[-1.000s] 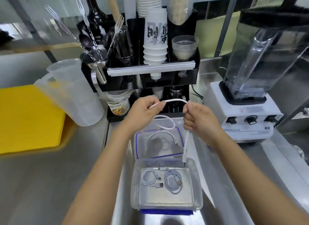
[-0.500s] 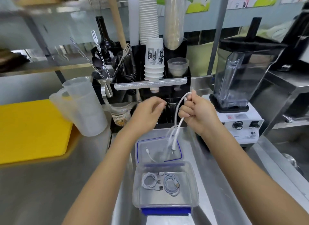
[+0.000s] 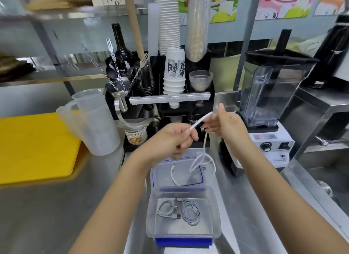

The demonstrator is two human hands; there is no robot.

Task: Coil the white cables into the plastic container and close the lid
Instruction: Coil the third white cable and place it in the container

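Observation:
A clear plastic container (image 3: 215, 214) with blue clips stands open on the steel counter in front of me, with two coiled white cables (image 3: 178, 210) on its bottom. Its clear lid (image 3: 156, 176) with a blue seal lies flat just behind it. A third white cable (image 3: 201, 121) stretches between my hands above the lid. My left hand (image 3: 170, 138) pinches one stretch of it. My right hand (image 3: 224, 124) holds the other stretch between curled fingers. The rest of the cable hangs in loose loops (image 3: 204, 162) down onto the lid.
A black cup and cutlery rack (image 3: 160, 98) stands behind my hands. A clear measuring jug (image 3: 94, 121) and a yellow board (image 3: 34, 146) are at the left. A blender (image 3: 272, 106) stands at the right, close to my right forearm.
My hands have shifted the cable from a vertical hang at my right hand to a slanted stretch between both hands. The loose end now trails in a loop on the lid.

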